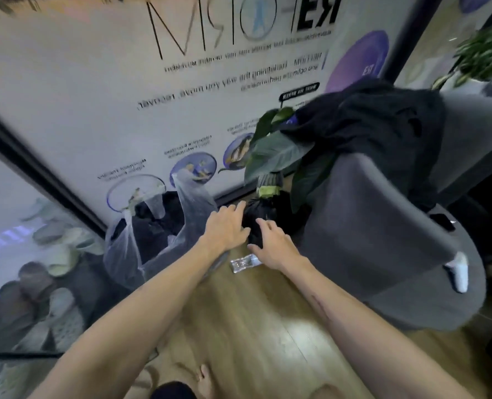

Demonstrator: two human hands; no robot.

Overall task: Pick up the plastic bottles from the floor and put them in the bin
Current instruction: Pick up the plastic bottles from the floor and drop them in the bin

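You had a clear, glossy plastic bottle (pixel 243 263) lying on the wooden floor (pixel 267 326), whose smooth planks showed a bright sheen. Left of the bottle, the bin (pixel 152 226) was lined with thin, translucent, crinkled plastic over a dark inside. Right of the bottle stood an armchair (pixel 368 226) in matt grey cloth, with black fabric (pixel 368 122) draped on top. Behind the bottle, the printed wall panel (pixel 95 96) looked smooth and faintly glossy.

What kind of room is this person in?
Probably a clinic or studio waiting area: a large printed wall poster about movement, a grey upholstered armchair, a leafy potted plant, and a wooden floor.
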